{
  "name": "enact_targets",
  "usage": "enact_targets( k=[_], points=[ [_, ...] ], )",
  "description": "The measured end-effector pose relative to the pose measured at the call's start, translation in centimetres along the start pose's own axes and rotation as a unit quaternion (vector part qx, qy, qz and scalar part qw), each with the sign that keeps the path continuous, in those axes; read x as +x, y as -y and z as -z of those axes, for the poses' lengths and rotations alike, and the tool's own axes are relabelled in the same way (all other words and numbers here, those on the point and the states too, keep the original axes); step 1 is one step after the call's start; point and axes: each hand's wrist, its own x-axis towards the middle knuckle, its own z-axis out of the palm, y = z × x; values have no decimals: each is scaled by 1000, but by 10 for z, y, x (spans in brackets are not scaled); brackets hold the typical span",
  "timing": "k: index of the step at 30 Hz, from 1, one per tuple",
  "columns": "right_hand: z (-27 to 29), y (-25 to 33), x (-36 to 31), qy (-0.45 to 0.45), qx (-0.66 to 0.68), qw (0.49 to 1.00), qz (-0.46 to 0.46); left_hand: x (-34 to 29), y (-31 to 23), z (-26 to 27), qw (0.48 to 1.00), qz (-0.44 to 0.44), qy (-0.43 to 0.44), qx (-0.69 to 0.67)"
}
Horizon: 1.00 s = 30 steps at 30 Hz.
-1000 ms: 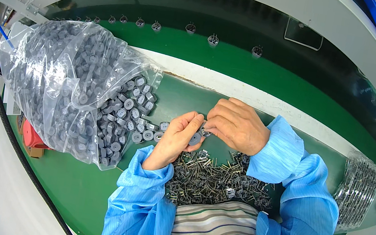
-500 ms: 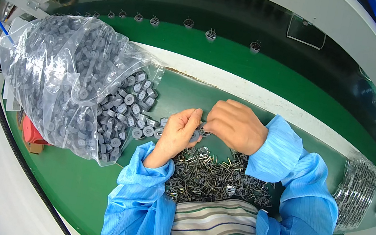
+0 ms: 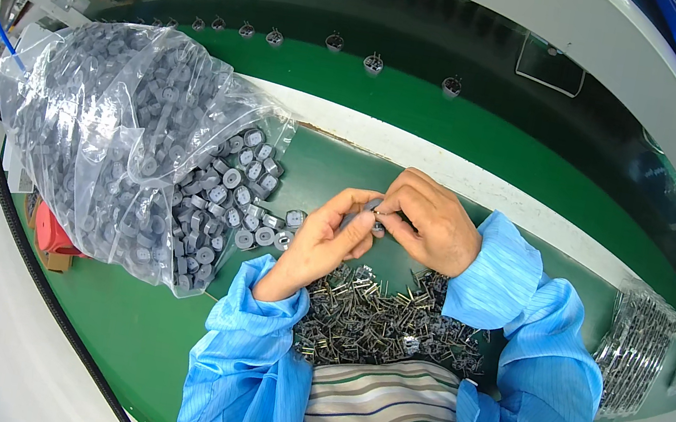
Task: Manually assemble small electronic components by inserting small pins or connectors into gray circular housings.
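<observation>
Holding grey part (image 3: 373, 205); hands (image 3: 332, 235) mostly cover it; long axis, facing unclear

Green desk (image 3: 321, 154), pretty loaded tbh. Big clear bag (image 3: 95, 150) full of grey round parts sprawled across the left, with loose grey pieces (image 3: 264, 236) scattered at its mouth toward the middle. Near middle there's a messy heap of dark, metal-pinned bits (image 3: 373, 321). Over on the right sits a clear plastic pack (image 3: 634, 354), contents lined up in rows.
</observation>
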Motion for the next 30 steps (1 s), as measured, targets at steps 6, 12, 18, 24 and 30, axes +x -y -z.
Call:
enact_targets(
  k=[6, 12, 18, 24, 30],
  points=[
    [6, 2, 0, 19, 41, 994, -104, -1, 0, -5, 979, -72, -35, 188],
    [12, -1, 3, 28, 70, 995, -60, -2, 0, 7, 997, -12, 7, 72],
    [11, 2, 4, 20, -18, 1000, -3, -2, 4, 3, 998, -1, 20, 64],
    [8, 1, 3, 17, -5, 1000, -7, -2, 6, 2, 994, -30, -15, 102],
    [8, 0, 3, 32, -5, 999, 4, -2, 5, -1, 991, -27, -23, 128]
  ],
)
